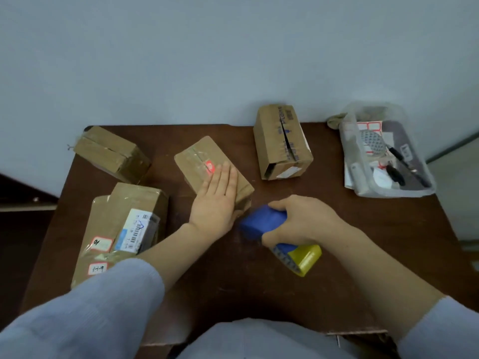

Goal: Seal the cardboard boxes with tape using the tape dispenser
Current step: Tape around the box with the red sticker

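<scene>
A small cardboard box (197,156) with clear tape and a red sticker along its top seam lies in the middle of the brown table (363,229). My left hand (216,198) rests flat on its near end, fingers straight. My right hand (303,220) grips a blue tape dispenser (261,221) carrying a yellow tape roll (305,260), just to the right of the box's near corner. Three other cardboard boxes stand around: one at the back left (111,154), one with labels at the near left (121,229), and one with a split top seam at the back right (282,143).
A clear plastic tray (388,187) with pens, labels and small items sits at the table's right back corner. A grey wall rises behind the table. A piece of cardboard (357,332) lies at the near edge.
</scene>
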`<act>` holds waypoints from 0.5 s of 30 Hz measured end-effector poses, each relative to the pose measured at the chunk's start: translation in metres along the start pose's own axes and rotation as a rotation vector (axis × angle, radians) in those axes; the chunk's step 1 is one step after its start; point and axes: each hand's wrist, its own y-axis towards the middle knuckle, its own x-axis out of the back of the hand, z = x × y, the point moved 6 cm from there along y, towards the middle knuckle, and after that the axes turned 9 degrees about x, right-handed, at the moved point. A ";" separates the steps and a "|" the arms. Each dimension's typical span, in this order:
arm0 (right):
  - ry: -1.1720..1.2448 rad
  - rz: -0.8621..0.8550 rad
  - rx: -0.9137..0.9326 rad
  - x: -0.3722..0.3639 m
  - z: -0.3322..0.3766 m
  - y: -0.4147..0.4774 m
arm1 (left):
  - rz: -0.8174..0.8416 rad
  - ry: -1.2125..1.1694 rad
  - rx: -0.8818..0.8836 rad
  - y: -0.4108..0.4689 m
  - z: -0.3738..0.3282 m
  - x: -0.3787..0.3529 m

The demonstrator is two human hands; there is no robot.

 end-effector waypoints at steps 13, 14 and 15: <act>0.233 -0.188 -0.051 -0.001 -0.033 -0.017 | 0.068 -0.204 0.099 -0.001 -0.005 0.008; 0.239 -0.203 -0.058 -0.001 -0.036 -0.020 | 0.175 -0.320 0.107 0.001 -0.003 0.010; 0.244 -0.214 -0.064 0.000 -0.040 -0.023 | 0.304 -0.432 0.108 0.004 0.000 0.014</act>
